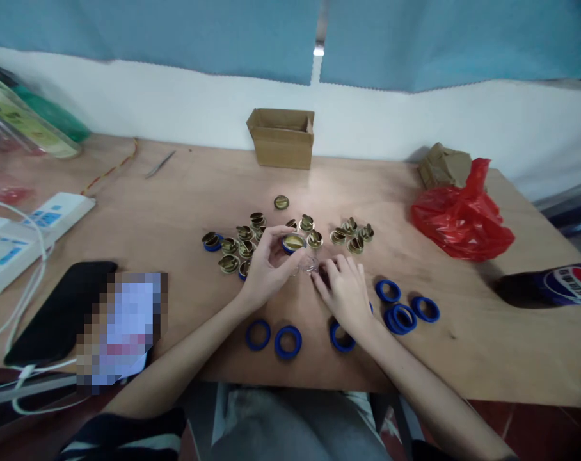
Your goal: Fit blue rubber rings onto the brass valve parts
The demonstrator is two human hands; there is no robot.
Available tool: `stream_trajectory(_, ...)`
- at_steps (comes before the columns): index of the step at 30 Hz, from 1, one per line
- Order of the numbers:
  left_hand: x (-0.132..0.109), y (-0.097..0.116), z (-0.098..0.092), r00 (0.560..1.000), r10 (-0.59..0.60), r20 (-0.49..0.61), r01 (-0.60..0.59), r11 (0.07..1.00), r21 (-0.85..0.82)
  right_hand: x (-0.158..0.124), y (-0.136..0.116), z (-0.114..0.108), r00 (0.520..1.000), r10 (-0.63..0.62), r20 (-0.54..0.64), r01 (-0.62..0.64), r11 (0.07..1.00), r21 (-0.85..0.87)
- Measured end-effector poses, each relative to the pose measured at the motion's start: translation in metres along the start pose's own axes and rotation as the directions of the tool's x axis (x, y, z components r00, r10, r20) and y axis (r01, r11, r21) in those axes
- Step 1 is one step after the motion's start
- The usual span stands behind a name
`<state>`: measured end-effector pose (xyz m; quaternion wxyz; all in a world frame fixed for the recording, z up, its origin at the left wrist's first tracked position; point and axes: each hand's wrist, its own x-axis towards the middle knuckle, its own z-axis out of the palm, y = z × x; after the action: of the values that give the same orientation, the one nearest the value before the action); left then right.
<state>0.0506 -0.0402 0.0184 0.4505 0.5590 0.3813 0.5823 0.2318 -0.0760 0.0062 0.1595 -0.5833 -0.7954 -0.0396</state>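
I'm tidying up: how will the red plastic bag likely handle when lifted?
The red plastic bag is probably floppy, judging by its creases. Its glossy skin may be slippery. The gathered top might offer a grip; hidden contents leave weight uncertain.

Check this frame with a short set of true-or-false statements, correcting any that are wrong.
1. The left hand holds a brass-coloured piece with blue at its rim. True.
2. The right hand is on the red plastic bag. False: it is close beside the left hand.
3. The open cardboard box stands at the table's near edge. False: it stands at the far side, by the wall.
4. A white power strip lies on the left. True.
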Motion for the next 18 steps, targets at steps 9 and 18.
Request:
stream_trajectory(9,-0.0012,0.0,0.0021,0.999,0.042,0.021,-0.041,0.999,-0.027,0.0084,-0.0028,0.0069,0.998,0.034,0.044,-0.034,0.999,-0.011)
stream_trajectory(18,-0.0008,0.0001,0.0014,0.998,0.046,0.044,-0.046,0.999,-0.021,0.0055,-0.0065,0.0027,1.0,-0.017,0.006,0.017,0.998,0.067)
